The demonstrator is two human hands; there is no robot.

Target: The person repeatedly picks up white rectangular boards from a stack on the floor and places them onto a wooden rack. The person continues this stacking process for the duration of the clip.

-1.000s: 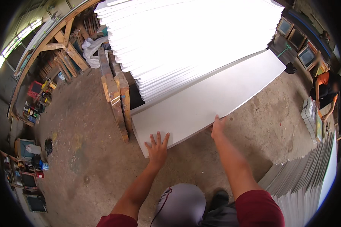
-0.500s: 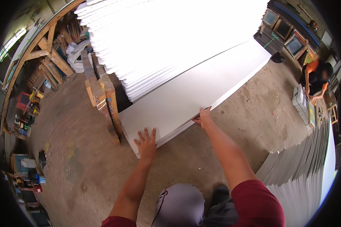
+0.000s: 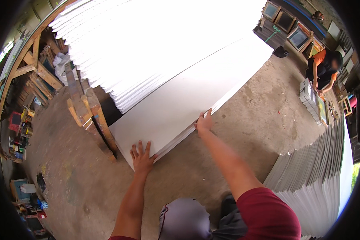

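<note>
Head: long, flat white sheets point(image 3: 168, 104).

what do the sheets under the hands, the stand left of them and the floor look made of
Sheets: perhaps plastic or coated board; the faces look smooth, pale and thin-edged, but the look leaves it open.
Stand: apparently wood, rough and worn, judging by its brown, plank-shaped parts.
Floor: likely bare concrete, dull and stained, as it runs grey-brown with no tile joints showing.

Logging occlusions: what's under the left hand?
The left hand lies on the white panel, near a corner. The patch directly beneath it is covered, so can't be seen.
</note>
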